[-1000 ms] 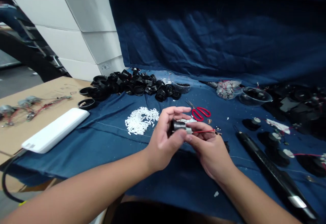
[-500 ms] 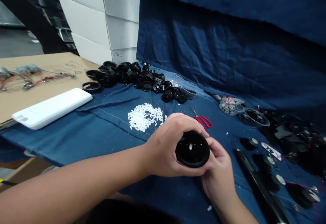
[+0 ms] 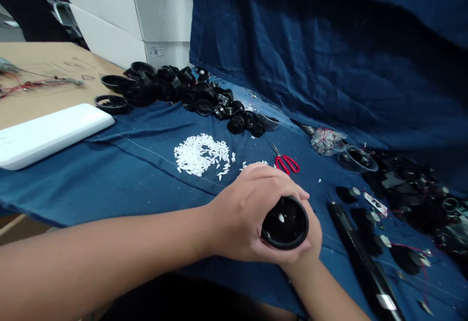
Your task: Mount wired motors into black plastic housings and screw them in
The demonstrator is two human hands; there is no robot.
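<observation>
- We hold a round, black plastic cup with a thick rim (image 3: 288,233) above the creased, dark blue cloth (image 3: 146,192), its open mouth turned toward us.
- Our left hand (image 3: 248,214) curls around the cup from the left, the fingers bent over the top and the thumb side running along beneath the rim, so it is closed firmly on the wall.
- The cup sits in the hollow of that hand, at its right side, with the mouth uncovered between finger and thumb.
- Inside the cup, we see a small white piece (image 3: 281,217) near the middle of the dark floor.
- Our right hand (image 3: 312,236) is behind the cup and to its right, overlapped by the left fingertips; its own fingers are hidden, so we cannot tell what they pinch.
- Beyond our hands lies a pair of red-handled metal scissors (image 3: 280,157), with a loose pile of small white plastic pieces (image 3: 193,158) farther left.
- To the right, well apart from the cup, we see a long black cylindrical tool with a silver band (image 3: 360,257).
- Farther back on the cloth, we have a heap of round black plastic parts (image 3: 186,92).
</observation>
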